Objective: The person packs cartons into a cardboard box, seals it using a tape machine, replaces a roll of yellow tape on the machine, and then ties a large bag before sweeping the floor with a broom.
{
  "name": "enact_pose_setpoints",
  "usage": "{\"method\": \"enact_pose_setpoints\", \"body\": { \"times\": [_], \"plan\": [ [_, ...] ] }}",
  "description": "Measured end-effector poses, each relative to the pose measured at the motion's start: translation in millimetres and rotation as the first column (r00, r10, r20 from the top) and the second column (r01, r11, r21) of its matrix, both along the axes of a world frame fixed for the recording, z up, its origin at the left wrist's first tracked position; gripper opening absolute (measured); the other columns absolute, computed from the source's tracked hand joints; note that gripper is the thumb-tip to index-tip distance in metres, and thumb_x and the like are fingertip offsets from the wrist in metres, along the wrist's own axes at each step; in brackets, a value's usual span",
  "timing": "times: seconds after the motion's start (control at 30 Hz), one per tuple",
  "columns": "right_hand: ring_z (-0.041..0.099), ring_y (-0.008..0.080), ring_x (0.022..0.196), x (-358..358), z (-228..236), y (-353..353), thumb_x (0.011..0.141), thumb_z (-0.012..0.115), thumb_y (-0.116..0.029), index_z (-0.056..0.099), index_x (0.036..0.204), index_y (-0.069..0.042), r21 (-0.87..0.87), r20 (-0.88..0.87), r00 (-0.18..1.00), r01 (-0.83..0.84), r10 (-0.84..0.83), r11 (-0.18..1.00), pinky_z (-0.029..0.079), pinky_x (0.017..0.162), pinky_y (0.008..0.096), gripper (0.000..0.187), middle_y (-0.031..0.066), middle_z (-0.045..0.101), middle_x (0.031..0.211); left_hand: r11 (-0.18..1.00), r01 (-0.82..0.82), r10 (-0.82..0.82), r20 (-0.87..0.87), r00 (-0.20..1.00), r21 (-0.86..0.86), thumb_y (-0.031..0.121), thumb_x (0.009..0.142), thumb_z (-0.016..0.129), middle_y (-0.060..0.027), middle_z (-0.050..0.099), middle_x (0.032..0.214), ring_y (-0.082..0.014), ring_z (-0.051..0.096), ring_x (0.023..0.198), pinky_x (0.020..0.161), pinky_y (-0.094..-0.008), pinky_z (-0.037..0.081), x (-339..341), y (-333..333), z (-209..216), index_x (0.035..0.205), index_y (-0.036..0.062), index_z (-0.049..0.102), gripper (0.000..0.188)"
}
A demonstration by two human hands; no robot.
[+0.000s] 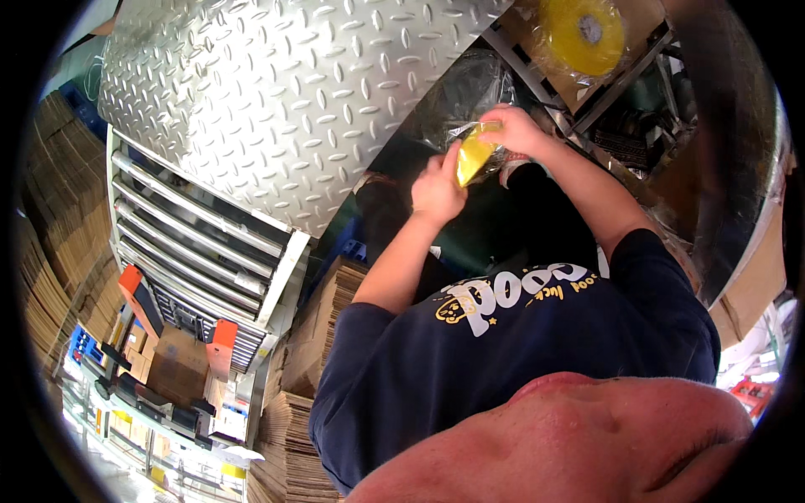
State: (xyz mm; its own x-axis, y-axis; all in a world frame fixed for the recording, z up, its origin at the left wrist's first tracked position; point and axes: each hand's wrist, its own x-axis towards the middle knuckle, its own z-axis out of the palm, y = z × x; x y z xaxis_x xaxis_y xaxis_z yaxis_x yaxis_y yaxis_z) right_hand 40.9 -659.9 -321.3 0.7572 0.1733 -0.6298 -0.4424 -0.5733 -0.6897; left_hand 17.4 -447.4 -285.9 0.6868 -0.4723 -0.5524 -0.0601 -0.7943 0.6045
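From afar I see the steel worktop (293,92) filling the upper left, a yellow roll (562,42) untouched at upper right, and clear film (465,88) between. Upper centre, my left hand (438,189) and right hand (515,132) grip a yellow piece (475,158), film around it; I judge this handling unfinished.
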Motion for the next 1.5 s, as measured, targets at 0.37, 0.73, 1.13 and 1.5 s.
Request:
{"method": "enact_pose_setpoints", "body": {
  "times": [0.37,0.73,1.13,1.5],
  "plan": [
    [0.058,0.0286,0.080,-25.4,12.2,-262.5,0.081,0.053,-0.042,0.052,0.112,-0.007,-0.708,0.601,0.766,0.643,-0.229,0.293,0.046,0.070,0.0385,0.047,0.0151,0.058,0.097,0.921,0.123,-0.103,-0.073,0.992,0.370,0.018,0.071,0.059,-0.0167,0.039,0.117,-0.0339,0.058,0.079,0.065,-0.0443,0.048,-2.4,77.2,-43.3,0.136,0.0185,0.007,0.083],
    [0.056,0.0270,0.086,49.1,-99.9,-330.3,0.082,0.053,-0.034,0.024,0.133,-0.011,-0.944,-0.296,0.955,-0.297,0.032,0.142,0.047,0.070,0.0409,0.063,0.0173,0.051,0.111,0.992,0.005,-0.021,0.124,0.992,0.126,0.018,0.066,0.065,-0.0163,0.046,0.108,-0.0332,0.058,0.073,0.059,-0.0405,0.050,-26.0,48.4,-60.1,0.135,0.0144,0.018,0.083],
    [0.051,0.0175,0.077,-29.0,-60.0,-213.2,0.084,0.046,-0.032,0.048,0.119,-0.011,-0.435,-0.200,0.803,0.441,-0.562,0.785,0.043,0.064,0.0299,0.040,0.0055,0.056,0.096,0.978,0.000,0.014,0.063,0.998,-0.210,0.016,0.063,0.066,-0.0097,0.049,0.104,-0.0294,0.059,0.071,0.062,-0.0368,0.049,-17.0,20.4,43.2,0.126,0.0202,0.039,0.069],
    [0.038,0.0218,0.118,-15.9,110.9,88.8,0.085,0.032,-0.056,0.034,0.130,-0.012,0.439,-0.804,0.518,0.848,-0.292,0.297,0.031,0.096,0.0381,0.063,0.0035,0.040,0.130,0.195,-0.808,0.636,-0.555,0.536,-0.556,0.006,0.070,0.065,-0.0179,0.041,0.123,-0.0272,0.042,0.113,0.096,-0.0359,0.032,24.7,169.0,155.2,0.131,-0.0023,0.025,0.074]
  ]
}}
